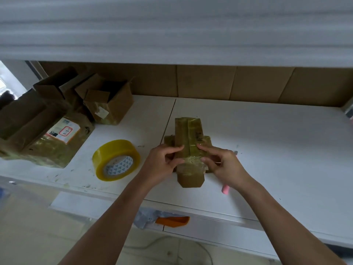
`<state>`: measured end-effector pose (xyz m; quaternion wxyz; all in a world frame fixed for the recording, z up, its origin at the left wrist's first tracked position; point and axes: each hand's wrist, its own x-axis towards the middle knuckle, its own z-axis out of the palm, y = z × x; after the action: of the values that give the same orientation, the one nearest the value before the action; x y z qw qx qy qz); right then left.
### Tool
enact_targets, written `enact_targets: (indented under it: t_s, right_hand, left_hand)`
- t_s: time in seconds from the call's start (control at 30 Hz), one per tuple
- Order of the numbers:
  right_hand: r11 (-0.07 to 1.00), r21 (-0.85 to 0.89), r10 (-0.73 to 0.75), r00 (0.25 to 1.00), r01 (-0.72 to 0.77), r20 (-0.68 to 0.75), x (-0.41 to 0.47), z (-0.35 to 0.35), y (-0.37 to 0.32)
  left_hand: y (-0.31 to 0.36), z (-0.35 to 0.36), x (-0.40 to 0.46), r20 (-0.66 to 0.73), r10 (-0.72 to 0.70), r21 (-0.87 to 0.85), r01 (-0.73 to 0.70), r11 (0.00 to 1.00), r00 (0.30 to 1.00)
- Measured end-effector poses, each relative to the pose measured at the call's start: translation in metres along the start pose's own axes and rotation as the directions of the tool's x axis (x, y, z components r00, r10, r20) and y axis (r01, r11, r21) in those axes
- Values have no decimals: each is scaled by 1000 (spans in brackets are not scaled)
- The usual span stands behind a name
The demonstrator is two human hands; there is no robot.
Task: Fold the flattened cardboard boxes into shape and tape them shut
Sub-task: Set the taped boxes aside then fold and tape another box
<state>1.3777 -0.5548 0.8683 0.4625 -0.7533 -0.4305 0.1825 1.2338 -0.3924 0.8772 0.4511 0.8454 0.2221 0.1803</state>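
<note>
A small brown cardboard box (pixel 189 138), partly covered in clear tape, lies on the white table (pixel 267 150) with its flaps spread out. My left hand (pixel 162 163) grips its left side, thumb on the top panel. My right hand (pixel 223 165) grips the right side, fingers curled onto the taped middle. A yellow-edged roll of clear tape (pixel 116 162) lies to the left of the box, apart from both hands.
Several folded boxes stand at the back left, one open box (pixel 110 104) and a taped parcel with a label (pixel 57 138). A pink object (pixel 225 188) lies under my right wrist. Flat cardboard (pixel 248 83) lines the back wall. An orange object (pixel 173 220) sits below the table edge.
</note>
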Motion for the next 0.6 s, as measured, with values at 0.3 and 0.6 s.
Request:
enact_targets:
  t_s: [0.3,0.6]
  right_hand:
    - [998,-64,-13,999,10,-43,6,4,-4]
    - [985,-163,-71,993,55,-92,4,12,-8]
  left_hand:
    - [5,5,0,-35,-11,79,13,997,999]
    - [10,-4,-1,35,-67,40,66,997,997]
